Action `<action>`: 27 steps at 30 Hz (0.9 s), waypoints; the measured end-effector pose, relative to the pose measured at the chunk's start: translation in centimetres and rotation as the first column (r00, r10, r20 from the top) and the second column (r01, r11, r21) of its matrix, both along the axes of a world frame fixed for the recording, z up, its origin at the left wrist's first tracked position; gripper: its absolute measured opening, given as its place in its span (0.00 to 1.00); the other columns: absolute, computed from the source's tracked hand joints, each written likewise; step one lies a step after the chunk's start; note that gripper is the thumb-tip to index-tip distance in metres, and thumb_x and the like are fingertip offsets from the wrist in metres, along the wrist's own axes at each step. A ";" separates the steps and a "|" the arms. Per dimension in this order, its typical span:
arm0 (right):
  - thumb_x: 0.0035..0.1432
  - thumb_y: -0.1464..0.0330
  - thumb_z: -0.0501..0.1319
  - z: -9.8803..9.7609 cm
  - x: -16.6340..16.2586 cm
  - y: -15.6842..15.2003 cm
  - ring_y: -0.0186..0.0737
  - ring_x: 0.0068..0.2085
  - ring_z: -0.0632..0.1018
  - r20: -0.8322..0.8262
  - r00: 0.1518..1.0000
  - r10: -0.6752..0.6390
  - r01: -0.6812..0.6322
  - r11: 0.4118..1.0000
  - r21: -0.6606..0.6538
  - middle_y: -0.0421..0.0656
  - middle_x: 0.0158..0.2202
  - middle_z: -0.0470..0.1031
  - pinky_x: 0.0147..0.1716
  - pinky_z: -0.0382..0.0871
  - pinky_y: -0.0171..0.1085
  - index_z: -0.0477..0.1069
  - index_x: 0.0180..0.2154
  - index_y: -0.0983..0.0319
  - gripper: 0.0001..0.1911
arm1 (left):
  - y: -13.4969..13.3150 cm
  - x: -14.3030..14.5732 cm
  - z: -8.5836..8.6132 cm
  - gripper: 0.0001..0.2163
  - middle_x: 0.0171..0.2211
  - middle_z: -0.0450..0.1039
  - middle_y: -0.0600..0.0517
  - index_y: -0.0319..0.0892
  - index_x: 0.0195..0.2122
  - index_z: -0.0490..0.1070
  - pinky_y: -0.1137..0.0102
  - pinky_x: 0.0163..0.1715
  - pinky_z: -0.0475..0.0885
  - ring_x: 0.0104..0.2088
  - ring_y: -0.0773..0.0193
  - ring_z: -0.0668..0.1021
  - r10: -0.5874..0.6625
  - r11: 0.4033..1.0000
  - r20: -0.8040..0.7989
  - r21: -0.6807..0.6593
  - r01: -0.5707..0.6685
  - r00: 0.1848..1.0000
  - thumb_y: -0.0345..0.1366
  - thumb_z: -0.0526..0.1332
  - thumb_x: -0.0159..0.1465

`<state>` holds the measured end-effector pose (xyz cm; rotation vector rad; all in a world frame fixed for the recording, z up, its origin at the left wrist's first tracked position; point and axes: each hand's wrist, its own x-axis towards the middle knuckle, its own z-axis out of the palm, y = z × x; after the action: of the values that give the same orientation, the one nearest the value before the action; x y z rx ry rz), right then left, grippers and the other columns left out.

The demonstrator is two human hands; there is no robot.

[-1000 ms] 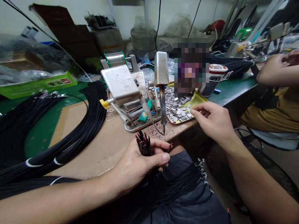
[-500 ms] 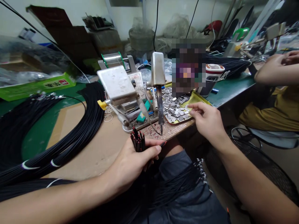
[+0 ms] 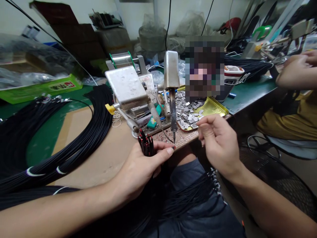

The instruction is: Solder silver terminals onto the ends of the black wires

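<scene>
– The black cables [image 3: 146, 145], where?
– Bunched in my left hand [image 3: 141, 168], red-tipped ends up, by the near edge of the green tabletop [image 3: 259, 94]. Fingers closed round the bunch.
– And that thumb?
– Pressing a single cable end [image 3: 174, 147] to my forefinger, pointing right, split off from the others. It shows just below the tip of the soldering iron [image 3: 173, 109], which points down (touching or not, can't tell).
– Right hand [image 3: 220, 145]?
– Fingers curled, thumb up close to the forefinger, just by the near edge of the yellow tray [image 3: 215, 107]. Whether a part is pinched in there, can't tell; too small.
– Tray contents?
– Small silver connectors [image 3: 189, 118], heaped to its left; bare yellow metal at the right corner. Tray's at the tabletop's near edge.
– Left of the iron?
– Silver-topped soldering stand [image 3: 126, 87], solder spool [image 3: 122, 60] behind it. Brown board [image 3: 109, 162] over the tabletop's near side.
– Farther out?
– Black cable coils [image 3: 81, 148], white ties, tabletop's left side. Silver-ended cables [image 3: 198, 193] across my lap. Green carton [image 3: 69, 84], tabletop's back left corner. Co-worker's hands [image 3: 294, 71], far right.
</scene>
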<state>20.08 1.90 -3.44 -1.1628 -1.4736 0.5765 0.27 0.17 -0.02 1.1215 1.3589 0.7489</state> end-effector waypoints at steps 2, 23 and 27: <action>0.67 0.69 0.56 0.0 -0.8 -0.6 0.36 0.29 0.72 0.045 0.998 0.051 -0.050 0.998 -0.031 0.39 0.28 0.69 0.31 0.67 0.37 0.73 0.38 0.59 0.07 | 0.0 0.0 -0.2 0.15 0.19 0.65 0.58 0.37 0.37 0.77 0.78 0.15 0.54 0.17 0.74 0.62 0.006 1.000 0.032 0.014 -0.006 0.999 0.43 0.69 0.56; 0.47 0.69 0.74 -0.4 -3.1 -1.4 0.38 0.31 0.83 -0.617 0.775 0.137 -0.400 0.862 -0.311 0.41 0.30 0.82 0.35 0.80 0.37 0.77 0.38 0.63 0.15 | 0.2 -0.1 -0.2 0.12 0.25 0.74 0.53 0.36 0.34 0.77 0.78 0.15 0.56 0.19 0.74 0.64 0.033 0.998 0.111 0.042 -0.038 0.993 0.40 0.69 0.57; 0.47 0.70 0.74 -0.5 -3.1 -1.5 0.38 0.30 0.83 -0.603 0.785 0.141 -0.397 0.861 -0.316 0.42 0.29 0.82 0.35 0.80 0.36 0.76 0.36 0.63 0.13 | 0.3 -0.1 -0.3 0.11 0.28 0.76 0.51 0.36 0.34 0.78 0.78 0.15 0.57 0.19 0.74 0.65 0.025 0.998 0.115 0.050 -0.030 0.993 0.40 0.69 0.57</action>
<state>16.98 0.45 -3.89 -0.9732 -1.0162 1.3886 0.19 0.44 -0.30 1.0853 1.2671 0.8595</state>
